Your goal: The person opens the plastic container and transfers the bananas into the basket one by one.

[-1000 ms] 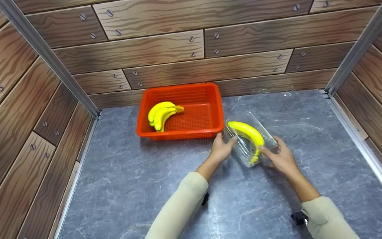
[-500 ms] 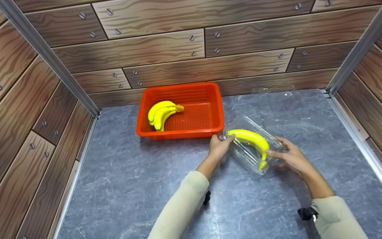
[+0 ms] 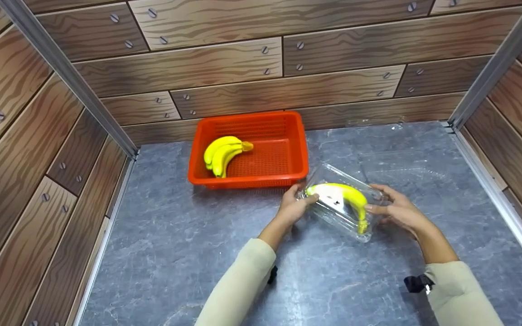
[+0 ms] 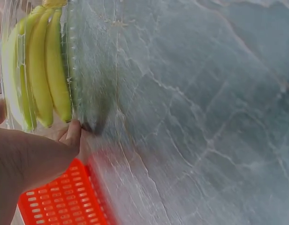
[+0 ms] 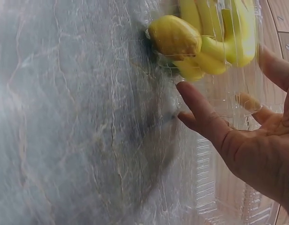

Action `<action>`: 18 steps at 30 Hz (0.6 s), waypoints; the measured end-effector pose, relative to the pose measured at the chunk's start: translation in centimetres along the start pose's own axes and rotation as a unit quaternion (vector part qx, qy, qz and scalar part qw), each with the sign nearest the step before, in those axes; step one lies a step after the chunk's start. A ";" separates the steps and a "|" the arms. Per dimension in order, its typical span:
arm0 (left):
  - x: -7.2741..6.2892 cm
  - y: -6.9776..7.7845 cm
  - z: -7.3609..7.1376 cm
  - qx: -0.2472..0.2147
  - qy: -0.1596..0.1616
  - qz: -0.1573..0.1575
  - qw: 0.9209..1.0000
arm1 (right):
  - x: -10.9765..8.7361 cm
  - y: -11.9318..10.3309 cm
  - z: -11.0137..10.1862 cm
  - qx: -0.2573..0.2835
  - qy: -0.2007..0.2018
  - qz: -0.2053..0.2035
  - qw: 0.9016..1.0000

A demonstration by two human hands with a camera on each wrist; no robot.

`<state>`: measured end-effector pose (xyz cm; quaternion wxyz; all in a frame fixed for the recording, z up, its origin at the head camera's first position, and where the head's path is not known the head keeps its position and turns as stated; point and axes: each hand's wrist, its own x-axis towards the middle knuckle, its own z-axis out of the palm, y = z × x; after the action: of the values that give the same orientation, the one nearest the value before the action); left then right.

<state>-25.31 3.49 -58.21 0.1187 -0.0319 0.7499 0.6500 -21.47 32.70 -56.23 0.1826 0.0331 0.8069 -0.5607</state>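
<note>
A clear plastic container (image 3: 343,226) with a bunch of yellow bananas (image 3: 355,194) inside is held between both hands. My left hand (image 3: 292,208) grips its left end, thumb on top, close to the basket's front corner. At the other end my right hand (image 3: 401,212) holds the container, its thumb on the upper face. In the left wrist view several bananas (image 4: 39,70) show through the plastic, near the left hand (image 4: 34,157). The right wrist view has the bananas' stem end (image 5: 175,37) above the spread fingers of the right hand (image 5: 257,145).
A red plastic basket (image 3: 247,182) stands against the back wall, with another bunch of bananas (image 3: 224,154) in its left part. Clear plastic pieces (image 3: 406,172) lie on the grey marbled table (image 3: 175,253) to the right. Wood-patterned walls (image 3: 224,63) enclose the back and sides.
The container with the bananas has come toward me and turned slightly, and glare now shows on its top. Both hands have moved with it; the right hand has shifted rightward. The basket stays put.
</note>
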 end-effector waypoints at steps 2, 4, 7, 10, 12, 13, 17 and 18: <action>-0.1 0.0 0.0 0.010 -0.005 0.005 1.000 | 0.0 0.1 0.0 0.002 -0.001 -0.002 1.000; -0.1 0.0 -0.1 0.016 -0.008 0.007 1.000 | 0.1 0.1 0.0 0.006 -0.004 -0.004 1.000; -0.1 0.1 -0.2 0.025 -0.014 0.006 1.000 | 0.2 0.2 0.0 0.012 -0.008 -0.003 1.000; -0.3 0.1 -0.4 0.037 -0.025 0.005 0.999 | 0.3 0.1 0.0 0.011 -0.011 0.002 1.000; -0.4 0.0 -0.7 0.045 -0.037 0.003 0.998 | 0.4 0.1 0.1 0.009 -0.017 0.003 1.000; -0.5 0.0 -0.9 0.046 -0.044 0.002 0.998 | 0.4 0.0 0.1 0.008 -0.020 0.004 1.000; -0.9 0.1 -1.7 0.027 -0.079 -0.014 0.996 | 0.6 -0.1 0.1 0.016 -0.040 0.003 0.999; -1.0 0.1 -1.9 0.021 -0.086 -0.021 0.996 | 0.6 -0.2 0.0 0.017 -0.047 0.000 0.999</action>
<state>-24.60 1.57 -57.70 0.1968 0.0112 0.7494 0.6321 -22.05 32.51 -56.30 0.2198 0.0102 0.7877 -0.5754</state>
